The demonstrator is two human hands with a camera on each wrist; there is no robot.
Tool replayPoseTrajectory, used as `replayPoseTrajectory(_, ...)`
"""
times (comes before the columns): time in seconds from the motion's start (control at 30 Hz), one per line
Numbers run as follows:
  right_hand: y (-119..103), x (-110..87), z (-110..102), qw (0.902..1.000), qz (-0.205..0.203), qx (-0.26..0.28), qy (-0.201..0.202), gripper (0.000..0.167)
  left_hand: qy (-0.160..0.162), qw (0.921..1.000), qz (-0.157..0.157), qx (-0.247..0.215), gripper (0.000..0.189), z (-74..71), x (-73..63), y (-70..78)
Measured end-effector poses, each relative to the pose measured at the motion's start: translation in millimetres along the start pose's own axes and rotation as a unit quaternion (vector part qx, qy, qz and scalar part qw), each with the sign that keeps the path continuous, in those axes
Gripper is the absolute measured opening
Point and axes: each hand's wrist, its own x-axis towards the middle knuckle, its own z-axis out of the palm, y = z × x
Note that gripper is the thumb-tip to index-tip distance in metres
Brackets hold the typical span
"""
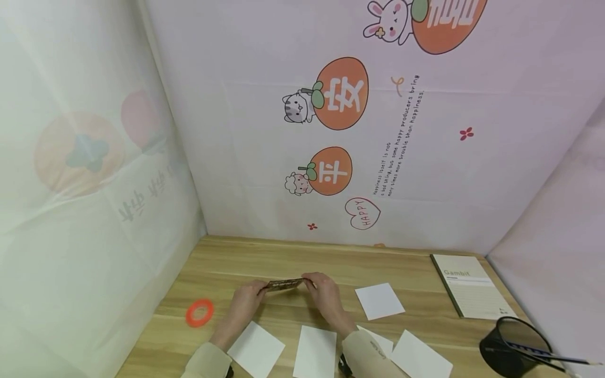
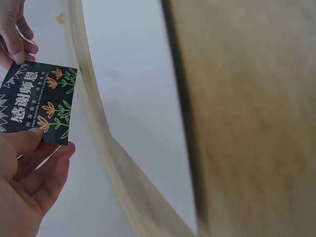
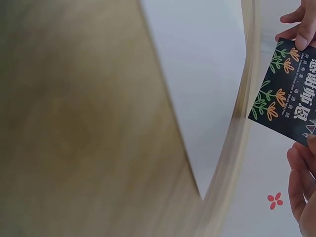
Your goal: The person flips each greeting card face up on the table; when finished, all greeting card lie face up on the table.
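Note:
A dark greeting card [image 1: 284, 284] with white Chinese lettering and green and orange plant drawings is held up above the wooden table [image 1: 246, 257]. My left hand [image 1: 248, 298] pinches one side of it between thumb and fingers. On the opposite side, my right hand [image 1: 326, 295] grips the edge with thumb and fingertips. The printed face of the card [image 2: 47, 101] shows in the left wrist view, and the same face of the card [image 3: 286, 91] appears in the right wrist view. Below the hands lie white cards, including one [image 1: 257, 349] by the left forearm and another [image 1: 315, 350] between the arms.
An orange-red ring [image 1: 190, 315], like a roll of tape, lies at the left. White cards [image 1: 379, 301] also lie to the right, one partly hidden by my right sleeve. A notebook [image 1: 477, 296] and a black pen holder [image 1: 496, 354] with pencils stand near the right edge.

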Motion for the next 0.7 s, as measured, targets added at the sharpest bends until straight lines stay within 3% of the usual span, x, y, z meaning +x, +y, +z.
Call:
replayPoseTrajectory(0.2,-1.6,-0.8,-2.5,0.9994,0.033,0.003,-0.011,0.017,0.004,0.9992,-0.039,-0.004,0.010,-0.3,1.6,2.5)
replayPoseTrajectory(0.47,-2.7,0.4,-0.8,0.9944,0.090,0.055,-0.009,0.016,0.015,0.9915,-0.109,-0.069,0.019,0.5,3.8,3.6)
replayPoseTrajectory(0.57,-3.4,1.9,0.0,0.9862,0.135,0.094,-0.013,0.016,0.022,0.9888,-0.121,-0.084,0.022,1.4,4.9,3.9)
replayPoseTrajectory(0.7,-3.1,3.8,1.1,0.9677,0.208,0.141,-0.020,0.015,0.026,0.9866,-0.128,-0.097,0.028,1.3,6.7,5.3)
